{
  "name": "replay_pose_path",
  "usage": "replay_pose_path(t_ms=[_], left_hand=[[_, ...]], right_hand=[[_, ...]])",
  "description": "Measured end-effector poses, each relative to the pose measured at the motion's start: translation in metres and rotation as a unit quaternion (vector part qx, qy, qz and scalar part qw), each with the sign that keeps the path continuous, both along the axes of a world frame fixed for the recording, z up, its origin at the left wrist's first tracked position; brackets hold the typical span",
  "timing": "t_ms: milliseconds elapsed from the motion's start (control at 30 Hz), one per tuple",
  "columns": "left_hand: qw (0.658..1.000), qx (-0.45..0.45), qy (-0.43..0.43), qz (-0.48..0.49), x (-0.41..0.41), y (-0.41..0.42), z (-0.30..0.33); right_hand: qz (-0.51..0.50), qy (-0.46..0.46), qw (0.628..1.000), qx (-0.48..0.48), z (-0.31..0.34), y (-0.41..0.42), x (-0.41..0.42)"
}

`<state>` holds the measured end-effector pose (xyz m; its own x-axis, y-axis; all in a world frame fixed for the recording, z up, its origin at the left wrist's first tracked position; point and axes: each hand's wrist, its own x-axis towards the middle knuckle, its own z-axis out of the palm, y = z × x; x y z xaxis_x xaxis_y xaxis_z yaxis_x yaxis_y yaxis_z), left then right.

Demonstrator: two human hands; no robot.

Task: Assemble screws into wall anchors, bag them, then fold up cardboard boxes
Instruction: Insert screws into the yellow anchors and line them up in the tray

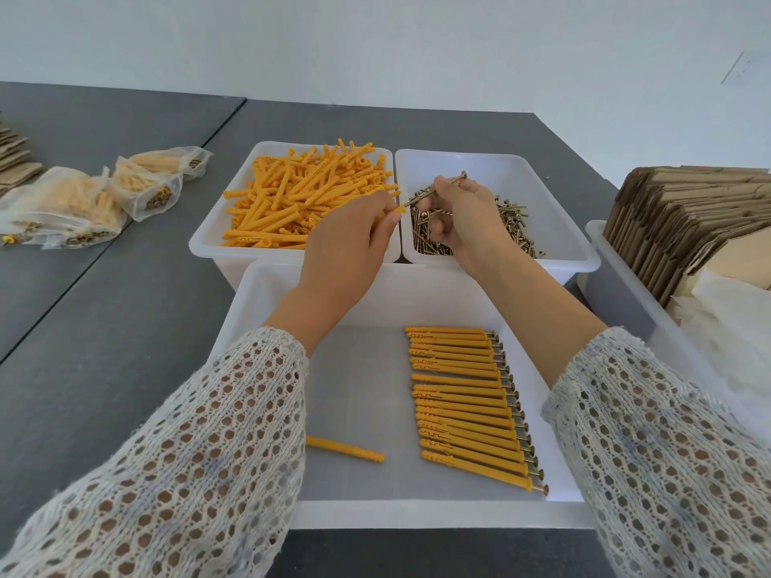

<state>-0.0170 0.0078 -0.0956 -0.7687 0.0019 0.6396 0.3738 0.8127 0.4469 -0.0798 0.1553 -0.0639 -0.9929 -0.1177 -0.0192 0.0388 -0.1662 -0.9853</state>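
Left hand (346, 248) pinches an orange anchor (397, 211), mostly hidden behind its fingers; right hand (467, 219) pinches a screw (436, 190), tip at the anchor's mouth.

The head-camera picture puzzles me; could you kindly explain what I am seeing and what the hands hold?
No machine here: the camera sits on a person's head, looking down at their two hands. The left hand holds an orange wall anchor; the right hand pinches a screw whose tip points at the anchor's end. Behind them are a white bin of anchors and a bin of screws. The near tray holds a row of finished anchors with screws in. Filled bags lie at the left, flat cardboard at the right.
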Motion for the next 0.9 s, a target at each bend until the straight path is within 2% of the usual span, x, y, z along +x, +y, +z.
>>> replay_pose_path(t_ms=[233, 400, 567, 633, 667, 700, 733, 800, 833, 900], left_hand=[[1.000, 0.026, -0.004, 0.008, -0.001, -0.001, 0.001], [1.000, 0.021, -0.007, 0.011, -0.002, -0.001, 0.000], [0.999, 0.039, -0.012, 0.013, -0.002, -0.001, 0.001], [0.997, 0.073, -0.017, 0.014, -0.002, 0.002, 0.003], [0.992, 0.124, -0.017, 0.004, -0.002, 0.004, 0.007], [0.978, 0.206, -0.022, -0.021, -0.002, 0.007, 0.013], [0.950, 0.305, -0.035, -0.065, -0.001, 0.009, 0.019], [0.862, 0.460, -0.110, -0.180, 0.001, 0.008, 0.030], [0.827, 0.484, -0.168, -0.234, 0.003, 0.007, 0.034], [0.798, 0.434, -0.291, -0.301, 0.007, 0.007, 0.035]], right_hand=[[-0.009, 0.000, 0.999, -0.034, 0.000, 0.001, -0.001], [0.071, 0.046, 0.995, 0.054, -0.002, -0.001, 0.000], [0.156, 0.126, 0.969, 0.142, -0.004, -0.001, 0.002], [0.161, 0.119, 0.969, 0.147, -0.003, -0.002, 0.002], [0.157, 0.098, 0.972, 0.143, -0.001, -0.002, 0.002], [0.150, 0.070, 0.978, 0.126, 0.000, -0.001, 0.000], [0.140, 0.040, 0.985, 0.095, 0.001, 0.002, -0.003], [0.102, -0.010, 0.994, 0.026, 0.000, 0.008, -0.010], [0.072, -0.029, 0.997, -0.002, 0.000, 0.012, -0.013], [0.004, -0.073, 0.996, -0.050, -0.004, 0.017, -0.020]])
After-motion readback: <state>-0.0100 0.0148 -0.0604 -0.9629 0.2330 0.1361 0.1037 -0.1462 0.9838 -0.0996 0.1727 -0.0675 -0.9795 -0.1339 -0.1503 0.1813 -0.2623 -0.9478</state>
